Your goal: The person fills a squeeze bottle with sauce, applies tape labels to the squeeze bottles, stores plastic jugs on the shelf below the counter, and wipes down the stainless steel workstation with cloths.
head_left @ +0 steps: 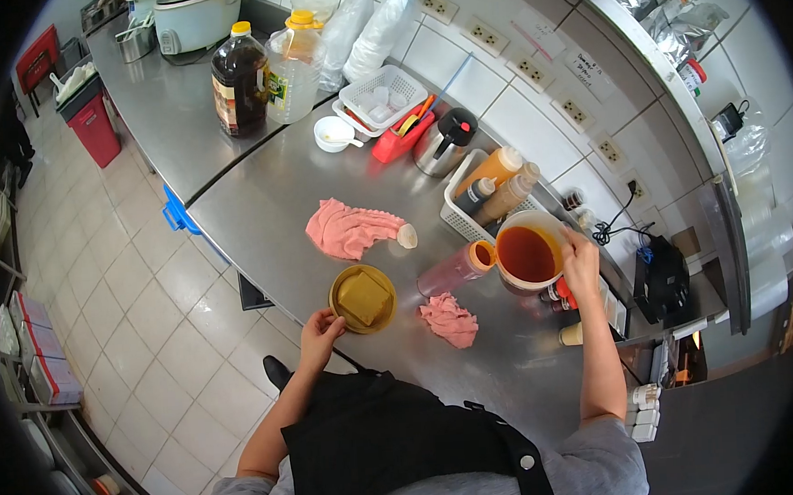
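Note:
My right hand (581,269) grips the right rim of a white tub (513,281) of red-orange sauce (526,253). The tub's left edge is by the mouth of an uncapped squeeze bottle (451,270); whether sauce is flowing I cannot tell. My left hand (321,334) pinches the rim of a round yellow-brown dish (389,315), with a flat, squarish mustard-coloured piece (364,298) inside. Between bottle and apron lies a crumpled pink cloth (450,319). A larger pink cloth (351,228) rests farther back, touching a pale bottle cap (407,236).
A white basket (453,216) of sauce bottles stands behind the tub. Farther left are a thermal jug (445,142), a red container (400,140), a small white bowl (333,133) and large jugs (241,81). A metal shelf (675,80) overhangs at right.

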Available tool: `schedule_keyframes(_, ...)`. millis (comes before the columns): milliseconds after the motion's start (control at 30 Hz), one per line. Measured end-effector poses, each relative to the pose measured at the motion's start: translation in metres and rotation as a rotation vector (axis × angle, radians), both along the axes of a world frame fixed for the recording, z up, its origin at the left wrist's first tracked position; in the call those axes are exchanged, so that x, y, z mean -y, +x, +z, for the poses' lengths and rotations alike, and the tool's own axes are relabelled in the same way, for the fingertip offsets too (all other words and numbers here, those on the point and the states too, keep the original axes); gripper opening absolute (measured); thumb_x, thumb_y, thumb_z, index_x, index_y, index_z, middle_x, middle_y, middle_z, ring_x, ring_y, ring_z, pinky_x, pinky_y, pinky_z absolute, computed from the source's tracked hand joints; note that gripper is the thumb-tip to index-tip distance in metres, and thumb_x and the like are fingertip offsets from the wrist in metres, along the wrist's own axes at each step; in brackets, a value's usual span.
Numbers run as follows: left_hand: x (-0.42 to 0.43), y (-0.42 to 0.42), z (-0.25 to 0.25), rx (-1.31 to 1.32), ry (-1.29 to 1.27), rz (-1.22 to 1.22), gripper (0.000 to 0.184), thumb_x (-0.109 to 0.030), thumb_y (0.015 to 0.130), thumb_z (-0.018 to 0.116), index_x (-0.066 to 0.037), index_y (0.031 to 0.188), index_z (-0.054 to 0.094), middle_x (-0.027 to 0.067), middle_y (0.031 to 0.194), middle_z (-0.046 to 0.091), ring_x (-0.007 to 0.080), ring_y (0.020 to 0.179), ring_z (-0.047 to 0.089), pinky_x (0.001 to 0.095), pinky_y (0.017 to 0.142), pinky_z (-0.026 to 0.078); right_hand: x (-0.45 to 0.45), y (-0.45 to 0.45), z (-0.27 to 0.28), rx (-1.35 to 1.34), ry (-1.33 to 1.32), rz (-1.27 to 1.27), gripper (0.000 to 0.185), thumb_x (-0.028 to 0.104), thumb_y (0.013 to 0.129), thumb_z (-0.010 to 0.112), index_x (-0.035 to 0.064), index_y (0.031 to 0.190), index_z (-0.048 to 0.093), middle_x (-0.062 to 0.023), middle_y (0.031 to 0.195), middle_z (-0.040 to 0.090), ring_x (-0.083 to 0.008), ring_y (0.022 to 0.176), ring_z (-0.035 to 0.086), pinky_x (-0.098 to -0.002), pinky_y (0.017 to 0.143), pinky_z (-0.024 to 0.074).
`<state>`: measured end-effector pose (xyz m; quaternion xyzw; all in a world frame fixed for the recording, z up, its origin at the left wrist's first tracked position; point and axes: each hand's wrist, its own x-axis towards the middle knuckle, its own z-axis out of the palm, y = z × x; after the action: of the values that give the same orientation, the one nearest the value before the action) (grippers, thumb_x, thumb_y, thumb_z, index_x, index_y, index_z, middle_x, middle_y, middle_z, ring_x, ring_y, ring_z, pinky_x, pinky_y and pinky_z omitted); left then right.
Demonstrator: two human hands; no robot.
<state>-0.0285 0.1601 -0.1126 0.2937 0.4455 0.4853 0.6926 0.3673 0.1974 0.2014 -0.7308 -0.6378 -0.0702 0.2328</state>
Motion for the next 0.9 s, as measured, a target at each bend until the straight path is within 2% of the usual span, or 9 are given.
schedule_keyframes(667,0.000,-0.002,0.001,-0.014,0.016,-0.027,0.036,-0.013,0.094,0.064,0.004,0.123,0.052,0.0090,0.104,0.065,0.0143,0.094,0.064,0.0264,0.083,0.054,0.005,0.005,-0.003,0.009,0.010,-0.021,0.036,0.004,0.081,0.049,-0.0075,0.112,0.064,-0.0300,0.100,0.064,-0.0424,0.095,0.064,-0.0425,0.086,0.0483)
schedule_keyframes(900,0.000,-0.002,0.003,-0.019,0.007,-0.028,0.038,-0.014,0.093,0.065,0.004,0.124,0.052,0.0082,0.104,0.064,0.0141,0.095,0.063,0.0265,0.083,0.054,0.007,-0.001,-0.004,0.075,-0.007,-0.034,0.033,0.002,0.081,0.052,-0.0047,0.111,0.065,-0.0281,0.102,0.064,-0.0418,0.095,0.063,-0.0443,0.086,0.0491)
